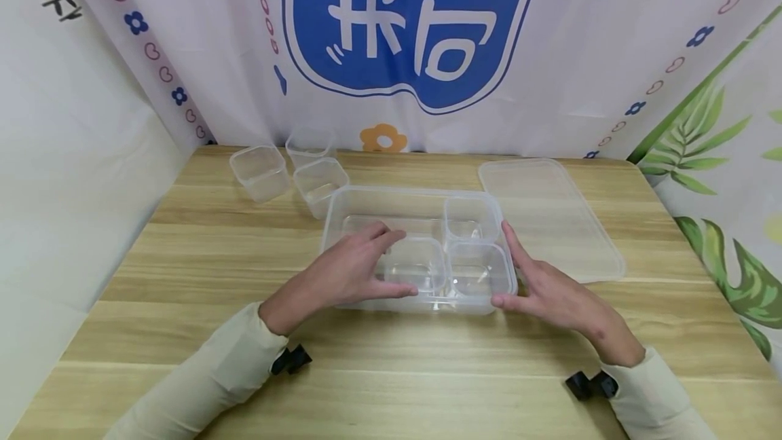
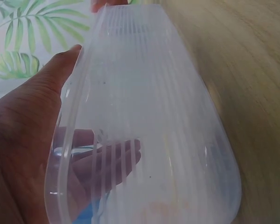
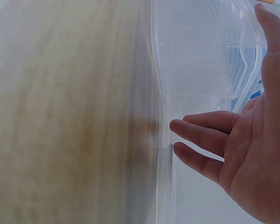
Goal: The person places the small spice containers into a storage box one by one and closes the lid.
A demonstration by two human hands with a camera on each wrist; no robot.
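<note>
A large clear plastic storage box [image 1: 385, 204] sits mid-table with its top uncovered. Inside it, three small clear tubs stand at the right: a back tub [image 1: 470, 212], a front right tub [image 1: 482, 270] and a tub [image 1: 421, 263] left of that one. My left hand [image 1: 357, 267] reaches over the box's near wall, thumb and index finger spread beside the left tub; its fingers show through the wall in the left wrist view. At the box's right end, my right hand [image 1: 552, 290] has fingertips right at the wall, fingers extended and thumb near the front corner.
Three more clear tubs, a left tub [image 1: 263, 178], a rear tub [image 1: 311, 144] and a nearer tub [image 1: 320, 185], stand at the back left. A flat translucent lid [image 1: 556, 223] lies right of the box. Printed cloth [image 1: 244, 87] hangs along the table's back edge.
</note>
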